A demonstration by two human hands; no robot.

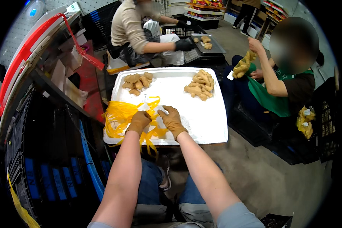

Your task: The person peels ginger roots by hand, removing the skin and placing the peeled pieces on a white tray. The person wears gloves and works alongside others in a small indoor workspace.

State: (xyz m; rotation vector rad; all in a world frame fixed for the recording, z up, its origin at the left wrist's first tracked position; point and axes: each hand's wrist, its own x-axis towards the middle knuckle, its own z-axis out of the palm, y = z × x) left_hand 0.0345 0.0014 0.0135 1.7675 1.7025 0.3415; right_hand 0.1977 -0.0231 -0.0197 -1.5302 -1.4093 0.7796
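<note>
Both my hands wear tan gloves over a white foam tray (208,119). My left hand (139,122) lies on a heap of yellow mesh netting bags (114,111) with white tags, its fingers bent at the strands; what they grip is hidden. Just right of it, my right hand (171,119) pinches a white tag (160,109) between thumb and fingers. Ginger roots form two piles in the tray: small pieces (136,81) at the back left and larger ones (201,85) at the back right.
Across the tray, a person in black gloves (185,44) reaches to a scale (209,45) bearing ginger pieces. At right, a seated person in a green apron (270,91) holds a net of ginger (242,67). Black crates (20,142) stand at left, near a red strap (82,52).
</note>
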